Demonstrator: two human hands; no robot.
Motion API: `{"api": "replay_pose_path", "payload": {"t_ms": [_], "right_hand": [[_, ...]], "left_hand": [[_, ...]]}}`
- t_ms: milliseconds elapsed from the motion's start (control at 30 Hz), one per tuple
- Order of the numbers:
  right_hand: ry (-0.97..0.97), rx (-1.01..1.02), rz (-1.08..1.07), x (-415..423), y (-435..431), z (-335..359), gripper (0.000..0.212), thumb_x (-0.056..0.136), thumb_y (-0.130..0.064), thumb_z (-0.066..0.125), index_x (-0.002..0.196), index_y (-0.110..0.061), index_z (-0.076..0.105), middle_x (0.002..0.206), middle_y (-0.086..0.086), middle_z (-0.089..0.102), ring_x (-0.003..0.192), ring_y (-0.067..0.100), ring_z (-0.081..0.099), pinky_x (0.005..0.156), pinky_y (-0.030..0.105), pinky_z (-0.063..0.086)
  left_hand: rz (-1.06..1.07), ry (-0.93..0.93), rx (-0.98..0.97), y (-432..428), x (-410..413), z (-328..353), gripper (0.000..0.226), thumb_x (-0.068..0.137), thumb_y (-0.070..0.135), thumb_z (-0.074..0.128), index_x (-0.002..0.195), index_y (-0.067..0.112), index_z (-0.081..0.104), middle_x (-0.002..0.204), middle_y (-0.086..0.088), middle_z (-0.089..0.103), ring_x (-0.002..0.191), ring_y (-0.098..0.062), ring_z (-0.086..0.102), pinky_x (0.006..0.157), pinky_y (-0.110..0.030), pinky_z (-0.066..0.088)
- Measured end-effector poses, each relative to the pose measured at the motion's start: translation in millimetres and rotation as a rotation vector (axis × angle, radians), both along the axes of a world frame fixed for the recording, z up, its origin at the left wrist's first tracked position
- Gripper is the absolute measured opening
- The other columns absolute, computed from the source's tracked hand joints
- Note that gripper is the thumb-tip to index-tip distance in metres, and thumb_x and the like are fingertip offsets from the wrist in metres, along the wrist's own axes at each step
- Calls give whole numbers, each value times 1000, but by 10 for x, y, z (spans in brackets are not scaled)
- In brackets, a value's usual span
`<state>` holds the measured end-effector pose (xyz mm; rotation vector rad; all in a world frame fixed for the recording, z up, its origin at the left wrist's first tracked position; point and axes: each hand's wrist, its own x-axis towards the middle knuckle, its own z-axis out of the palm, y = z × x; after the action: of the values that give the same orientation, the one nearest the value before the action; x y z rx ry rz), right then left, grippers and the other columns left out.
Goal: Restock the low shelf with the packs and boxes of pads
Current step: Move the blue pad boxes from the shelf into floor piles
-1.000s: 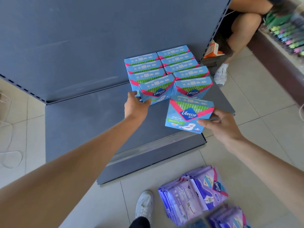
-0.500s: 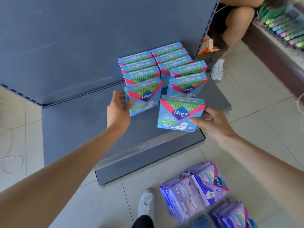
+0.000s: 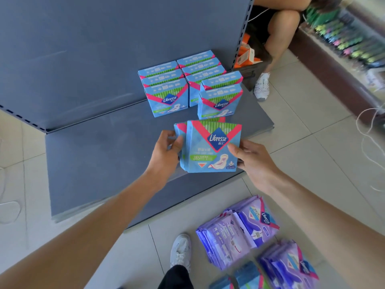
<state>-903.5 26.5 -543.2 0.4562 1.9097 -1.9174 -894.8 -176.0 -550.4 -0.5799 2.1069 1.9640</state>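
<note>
Two blue Libresse boxes are held together, upright, over the front of the low grey shelf [image 3: 100, 159]. My right hand [image 3: 252, 159] grips the front box [image 3: 212, 151] at its right edge. My left hand [image 3: 166, 151] holds the second box [image 3: 179, 130] just behind it on the left. At the back right of the shelf stand two rows of the same blue boxes [image 3: 166, 97], the right row [image 3: 218, 99] reaching further forward. Purple pad packs [image 3: 239, 230] lie in piles on the floor at the lower right.
Another person's leg [image 3: 279, 28] and white shoe [image 3: 262, 86] are beside the shelf's right end, near orange boxes [image 3: 246, 54]. A stocked rack [image 3: 343, 42] runs along the far right, with a white cord [image 3: 373, 142] on the floor. My shoe [image 3: 180, 251] is below the shelf.
My left hand took the front box off the left row and brought it back beside the box in my right hand. Both boxes now stand together near the shelf's front.
</note>
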Motion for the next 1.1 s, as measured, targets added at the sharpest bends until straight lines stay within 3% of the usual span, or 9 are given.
{"api": "replay_pose_path", "payload": {"t_ms": [233,400,500,567,633,733,900,1033,1100], "right_hand": [[-106,-19,-171,502,596,34,19,94,-18,55,107,-6,63,103,12,68,86,23,65,79,30,57],[-216,-38,-244,1168,1225,13,16,95,-30,53,92,-17,60,90,1,72,77,16,68,78,30,55],[-249,-58,-387,1720,1625,-104,15,95,-26,54,92,-12,55,98,10,69,82,22,66,83,36,53],[-261,-113,-519,2141,1833,-204,12,95,-21,54,88,-10,54,98,13,67,80,23,64,70,30,58],[-295,-123,-604,2615,1957,-382,9,95,-16,53,93,-7,55,95,13,66,72,19,66,55,22,56],[-334,-117,-665,3427,1951,-830,19,94,-10,53,112,-5,57,102,12,69,72,14,69,62,24,55],[-511,-192,-735,4596,1518,-1697,21,93,2,51,113,-1,59,94,10,74,71,18,72,58,26,56],[-640,-247,-787,5111,1059,-2429,18,93,0,53,109,-7,57,100,11,71,71,15,72,57,24,56],[-679,-254,-840,5247,860,-2826,19,92,4,53,107,-7,55,99,11,69,67,10,72,56,21,55]], "left_hand": [[-147,-106,94,690,211,127,37,78,56,61,97,25,54,114,-7,64,105,-25,65,95,-47,51],[-377,-124,162,1385,640,80,51,77,27,77,118,17,49,107,4,63,95,-15,67,76,-28,58],[-496,-168,132,1823,983,-106,67,64,38,79,121,18,50,112,1,61,100,-17,65,81,-31,55],[-564,-206,117,2098,1291,-257,62,69,36,79,120,18,50,103,2,59,91,-13,64,71,-22,53],[-629,-247,86,2284,1642,-512,50,75,30,79,115,17,52,95,3,59,83,-10,62,66,-17,53],[-754,-363,-3,2367,2213,-984,63,53,54,82,103,25,58,100,0,67,89,-14,68,83,-33,56],[-958,-502,-120,2008,3201,-1832,62,46,60,67,98,26,65,87,11,67,72,9,63,72,-9,48],[-1019,-671,-179,1572,3757,-2723,83,52,54,73,124,15,59,113,-3,68,100,-16,66,91,-27,52],[-1022,-722,-217,1465,3937,-3073,70,61,38,71,125,13,57,116,-4,66,99,-15,66,88,-26,52]]}}
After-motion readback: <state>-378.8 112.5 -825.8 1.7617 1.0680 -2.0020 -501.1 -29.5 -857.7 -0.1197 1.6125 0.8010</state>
